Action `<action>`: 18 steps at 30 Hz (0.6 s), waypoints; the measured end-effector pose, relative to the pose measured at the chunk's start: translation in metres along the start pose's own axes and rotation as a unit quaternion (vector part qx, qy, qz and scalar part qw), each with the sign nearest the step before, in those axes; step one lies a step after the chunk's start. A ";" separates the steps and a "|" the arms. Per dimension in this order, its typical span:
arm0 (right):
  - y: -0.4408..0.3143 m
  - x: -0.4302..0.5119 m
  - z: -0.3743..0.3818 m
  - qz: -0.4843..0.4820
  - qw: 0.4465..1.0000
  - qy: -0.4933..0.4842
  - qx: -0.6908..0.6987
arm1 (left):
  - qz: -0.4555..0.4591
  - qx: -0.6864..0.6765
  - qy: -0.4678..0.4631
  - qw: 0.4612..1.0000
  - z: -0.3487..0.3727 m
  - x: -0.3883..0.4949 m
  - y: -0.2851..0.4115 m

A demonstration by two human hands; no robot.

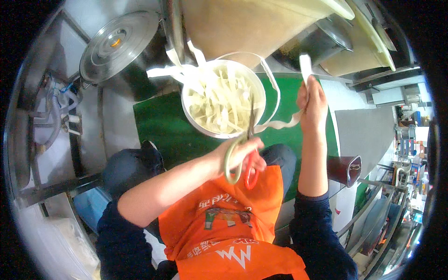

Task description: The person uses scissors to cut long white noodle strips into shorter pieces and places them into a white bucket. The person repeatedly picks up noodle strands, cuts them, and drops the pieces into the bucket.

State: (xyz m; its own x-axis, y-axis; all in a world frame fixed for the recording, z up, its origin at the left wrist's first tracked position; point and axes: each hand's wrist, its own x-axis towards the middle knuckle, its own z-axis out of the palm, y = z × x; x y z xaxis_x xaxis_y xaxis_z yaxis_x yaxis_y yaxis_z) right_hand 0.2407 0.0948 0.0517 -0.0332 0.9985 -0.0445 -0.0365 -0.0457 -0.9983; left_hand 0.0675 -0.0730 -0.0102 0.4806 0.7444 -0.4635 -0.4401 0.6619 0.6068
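Note:
A white bucket (260,87) stands before me, filled with pale, flat, noodle-like strips (217,105). Several of them poke out past its far left rim. My left hand (246,154) grips a pair of scissors (251,127) with one green and one red handle loop; the blades point away from me over the bucket's right side. To the right of the bucket, my right hand (312,96) pinches a long pale strip (285,124). One end sticks up above the fingers, while the other length runs twisting back to the bucket's near right rim.
Green matting (157,122) lies under the bucket. A large lidded metal pot (122,45) stands at far left, another metal pot (308,45) at far right. A dark red bin (344,170) sits beyond my right forearm. Pipes (54,108) run along the left; a metal rack (374,220) is at lower right.

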 end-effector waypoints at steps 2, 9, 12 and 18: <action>-0.012 0.007 0.004 -0.038 0.997 0.003 0.072 | -0.076 -0.026 -0.088 0.993 0.004 -0.017 -0.004; -0.054 -0.009 0.028 -0.007 0.932 -0.180 0.314 | -0.104 -0.066 -0.100 0.987 -0.008 -0.004 -0.008; -0.074 -0.018 0.036 0.045 0.833 -0.325 0.445 | -0.048 -0.118 -0.080 0.989 -0.018 0.007 -0.002; -0.078 -0.009 0.051 0.003 0.869 -0.314 0.383 | 0.113 -0.088 0.049 0.988 -0.006 0.007 0.009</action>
State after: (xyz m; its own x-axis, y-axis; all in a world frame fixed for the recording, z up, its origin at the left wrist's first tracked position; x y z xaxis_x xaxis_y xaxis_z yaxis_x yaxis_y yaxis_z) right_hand 0.1929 0.0879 0.1317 -0.5661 0.7946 0.2195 -0.6799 -0.2995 -0.6693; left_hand 0.0628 -0.0616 -0.0120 0.2828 0.8744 -0.3943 -0.6573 0.4760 0.5843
